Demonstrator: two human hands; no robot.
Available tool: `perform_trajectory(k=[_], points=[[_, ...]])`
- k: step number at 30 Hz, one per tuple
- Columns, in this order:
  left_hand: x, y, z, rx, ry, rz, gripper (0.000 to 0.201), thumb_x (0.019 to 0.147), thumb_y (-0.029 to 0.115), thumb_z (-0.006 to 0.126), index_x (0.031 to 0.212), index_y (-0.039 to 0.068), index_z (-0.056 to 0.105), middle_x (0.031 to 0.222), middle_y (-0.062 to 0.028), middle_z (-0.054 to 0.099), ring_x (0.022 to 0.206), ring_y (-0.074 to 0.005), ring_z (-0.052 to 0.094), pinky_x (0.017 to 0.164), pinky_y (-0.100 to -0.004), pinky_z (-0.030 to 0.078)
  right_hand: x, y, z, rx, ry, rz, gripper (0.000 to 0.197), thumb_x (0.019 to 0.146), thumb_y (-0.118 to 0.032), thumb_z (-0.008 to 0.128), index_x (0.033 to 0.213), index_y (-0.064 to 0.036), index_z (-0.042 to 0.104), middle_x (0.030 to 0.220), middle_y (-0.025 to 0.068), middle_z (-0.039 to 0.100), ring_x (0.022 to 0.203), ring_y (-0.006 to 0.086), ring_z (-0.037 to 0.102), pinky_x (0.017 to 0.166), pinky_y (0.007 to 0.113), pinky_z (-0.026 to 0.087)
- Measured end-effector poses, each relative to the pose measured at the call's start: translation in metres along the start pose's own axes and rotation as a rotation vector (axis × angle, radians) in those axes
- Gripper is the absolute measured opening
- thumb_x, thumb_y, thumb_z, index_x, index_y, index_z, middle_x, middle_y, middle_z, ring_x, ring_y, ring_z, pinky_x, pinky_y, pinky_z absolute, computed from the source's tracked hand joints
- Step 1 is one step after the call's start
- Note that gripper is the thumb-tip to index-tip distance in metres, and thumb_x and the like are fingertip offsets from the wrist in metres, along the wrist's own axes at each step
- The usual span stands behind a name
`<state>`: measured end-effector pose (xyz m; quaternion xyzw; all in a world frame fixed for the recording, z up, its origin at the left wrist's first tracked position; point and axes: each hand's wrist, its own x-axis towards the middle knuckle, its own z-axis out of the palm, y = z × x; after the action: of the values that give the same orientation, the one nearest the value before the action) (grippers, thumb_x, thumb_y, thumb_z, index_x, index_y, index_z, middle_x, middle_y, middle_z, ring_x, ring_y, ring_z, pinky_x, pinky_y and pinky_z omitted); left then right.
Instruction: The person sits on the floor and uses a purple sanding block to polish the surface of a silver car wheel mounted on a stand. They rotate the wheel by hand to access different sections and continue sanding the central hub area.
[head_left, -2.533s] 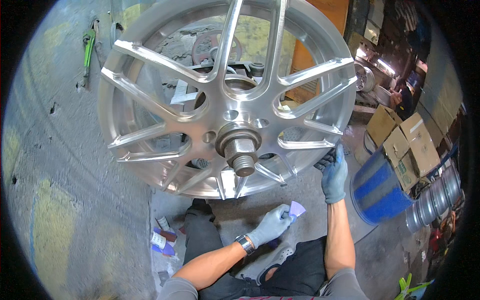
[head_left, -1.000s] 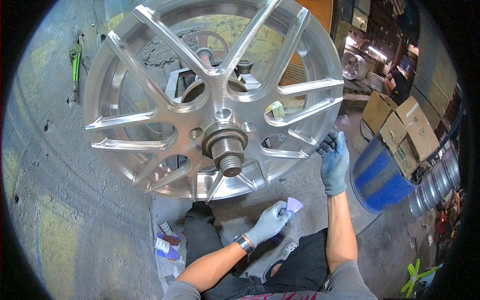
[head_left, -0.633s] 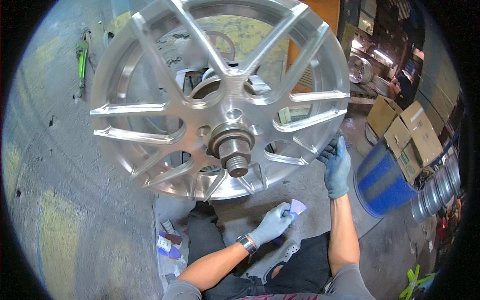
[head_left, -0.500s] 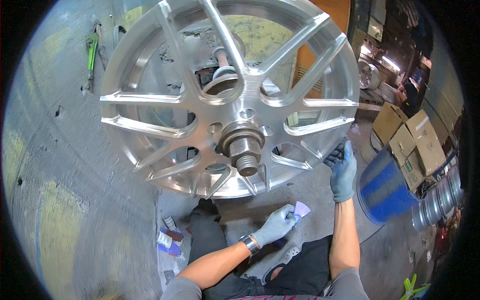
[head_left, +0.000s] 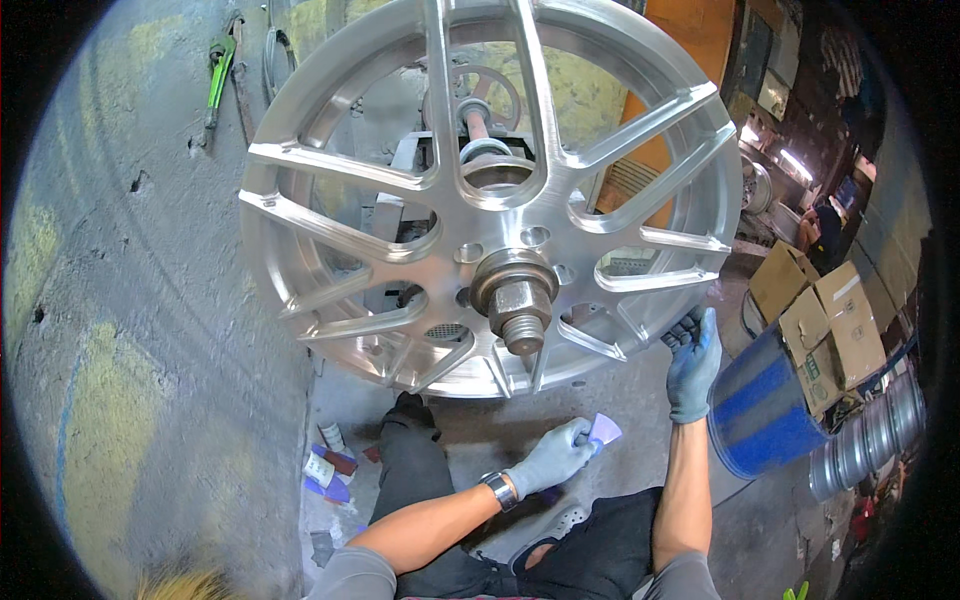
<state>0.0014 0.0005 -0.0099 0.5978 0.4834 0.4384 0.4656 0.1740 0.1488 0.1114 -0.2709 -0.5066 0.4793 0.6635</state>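
Observation:
A large bare-metal car wheel (head_left: 510, 225) with paired spokes stands upright in front of me, held on a shaft by a big hex nut (head_left: 522, 305). Between the thumb and fingers of my gloved left hand (head_left: 553, 455) is a small fan-shaped purple piece of sandpaper (head_left: 605, 430), low below the wheel and apart from it. My right hand (head_left: 693, 370), also gloved, is at the wheel's lower right rim. Its dark-palmed fingers are stretched against the rim edge, thumb up; the fingertips are partly hidden.
On the floor at lower left lie several purple and dark red scraps (head_left: 330, 470). A blue barrel (head_left: 760, 410) topped with cardboard boxes (head_left: 848, 325) stands at right, beside stacked wheels (head_left: 870, 435). A green-handled tool (head_left: 220, 75) hangs on the left wall. Another person sits far right.
The wheel has turned clockwise on its shaft. My view has shifted a little, so the wheel sits farther right. Both hands keep nearly the same places, the left still gripping the sandpaper.

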Motion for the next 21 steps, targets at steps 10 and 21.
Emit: perform_trajectory(k=[10, 21], points=[[0.000, 0.006, 0.000, -0.002, -0.028, -0.051, 0.023, 0.095, 0.021, 0.064, 0.105, 0.000, 0.059, 0.083, -0.0092, 0.058, 0.074, -0.0135, 0.053, 0.072, -0.0343, 0.048, -0.004, -0.003, 0.006, -0.011, 0.024, 0.226, 0.049, 0.104, -0.052, 0.045, 0.105, -0.0053, 0.061, 0.092, 0.0058, 0.066, 0.081, 0.0162, 0.062, 0.075, 0.032, 0.049], [-0.001, 0.002, -0.001, -0.057, -0.041, -0.036, 0.026, 0.096, 0.020, 0.063, 0.111, -0.001, 0.060, 0.087, -0.0063, 0.062, 0.077, -0.0106, 0.054, 0.073, -0.0315, 0.049, 0.002, -0.007, 0.004, 0.116, 0.050, 0.033, 0.041, 0.108, -0.044, 0.042, 0.109, -0.0080, 0.061, 0.096, 0.0043, 0.063, 0.085, 0.0134, 0.059, 0.079, 0.029, 0.046]])
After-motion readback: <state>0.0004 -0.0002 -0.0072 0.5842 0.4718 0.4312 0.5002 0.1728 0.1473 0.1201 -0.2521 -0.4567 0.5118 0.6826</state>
